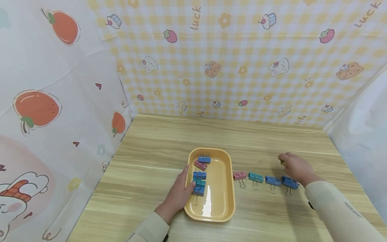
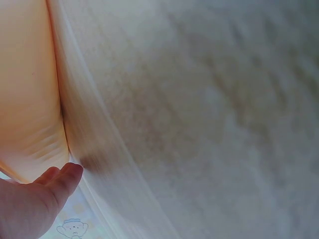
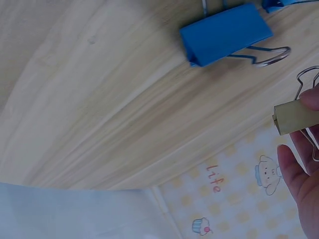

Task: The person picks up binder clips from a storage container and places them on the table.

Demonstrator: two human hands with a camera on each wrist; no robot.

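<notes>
My left hand (image 1: pixel 179 192) grips the left rim of a yellow plastic tray (image 1: pixel 232 201), thumb over the edge and fingers along the outer wall. Inside the tray, a blue binder clip (image 1: pixel 204 159) and a pink one (image 1: pixel 200 164) lie at the far end, with several blue and teal clips lined up below them near my thumb. My right hand (image 1: pixel 297 167) pinches a yellow binder clip (image 3: pixel 296 117) above the table. Beneath and beside that hand, a blue binder clip (image 3: pixel 227 35) rests on the wood with its wire handles spread.
Right of the tray runs a row of binder clips: pink (image 1: pixel 240 175), teal (image 1: pixel 255 177), blue (image 1: pixel 273 180) and a larger blue one at the end. The wood-grain table (image 1: pixel 145 151) meets a checked cloth backdrop (image 1: pixel 193 87) behind, with cloth walls at both sides.
</notes>
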